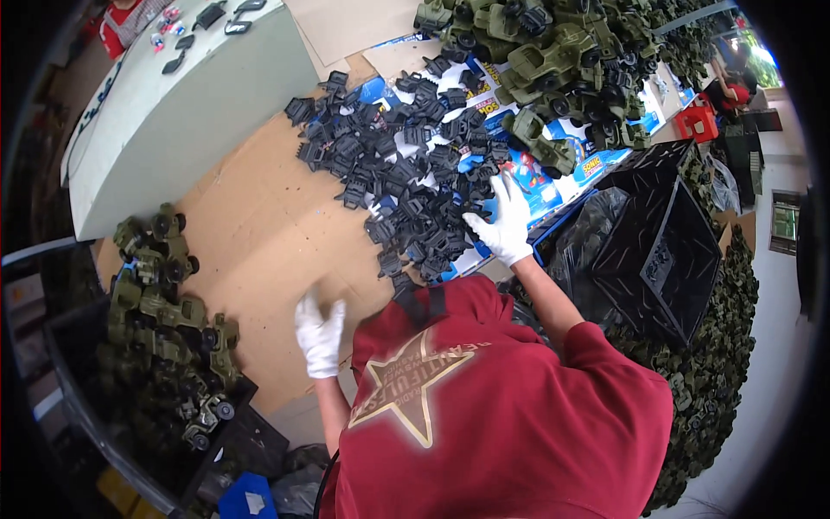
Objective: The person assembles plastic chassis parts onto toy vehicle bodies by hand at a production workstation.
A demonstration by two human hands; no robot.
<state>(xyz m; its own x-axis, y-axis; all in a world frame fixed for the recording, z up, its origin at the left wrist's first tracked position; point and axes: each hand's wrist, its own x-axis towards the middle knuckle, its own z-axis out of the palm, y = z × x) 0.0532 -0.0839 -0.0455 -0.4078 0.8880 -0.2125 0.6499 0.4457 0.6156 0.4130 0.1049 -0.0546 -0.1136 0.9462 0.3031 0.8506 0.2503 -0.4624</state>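
Note:
My right hand [506, 223], in a white glove, reaches to the right edge of a heap of black plastic parts [406, 156]. Its thumb and fingers are spread, with the tips at or just over the nearest parts; whether they touch is unclear. Nothing shows in its grasp. My left hand [320, 336], gloved in white too, hovers over the near edge of the brown cardboard [259, 225], thumb and fingers apart and holding nothing. Under the heap lie printed blue cardboard sheets [540, 195]. Left of my left hand stand several olive-green toy jeeps [169, 303].
A large pile of green toy jeep bodies [562, 65] rises at the back right. A black crate [661, 259] and dark plastic bag [588, 238] sit right of me. A pale, curved-edge table [199, 112] holds small dark parts, far left. More green pieces [700, 389] lie far right.

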